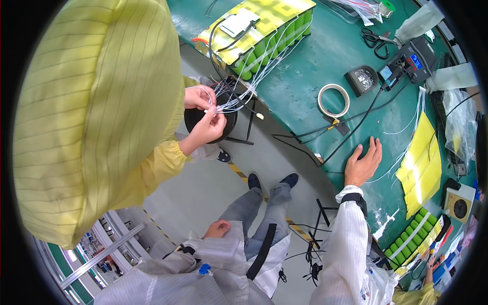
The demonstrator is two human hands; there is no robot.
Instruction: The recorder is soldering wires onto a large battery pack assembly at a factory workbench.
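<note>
My right hand lies on the green table mat near its edge, fingers stretched out, holding nothing. Thin white wires run just beside it, next to a yellow sheet. My left hand is low in front of my body by the white coat, partly covered; its fingers do not show clearly. At the left, a co-worker in a yellow cap pinches white wires between both hands. Those wires lead to a battery pack of green cells with a yellow top.
On the table are a tape roll, a soldering station, a tip-cleaner holder and black scissors. A black cable crosses the mat. Another green cell pack stands at right. A black stool is beside the co-worker.
</note>
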